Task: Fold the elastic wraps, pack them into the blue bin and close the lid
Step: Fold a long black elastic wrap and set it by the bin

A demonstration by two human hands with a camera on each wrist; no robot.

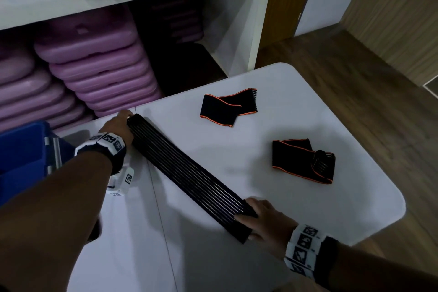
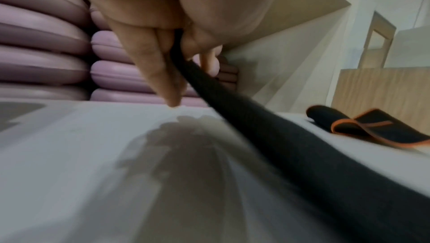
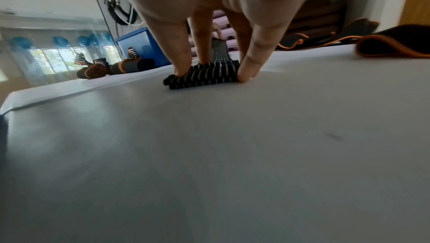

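Black ribbed wrap (image 1: 192,179) stretched flat — left hand (image 1: 118,125), right hand (image 1: 265,218) gripping opposite ends.

Legible text: none. Wristbands (image 1: 304,249) on both wrists carry black-and-white square marker patterns, not letters or numbers. A white block (image 1: 123,181) beside the left wrist bears similar markers; nothing on it reads as words.
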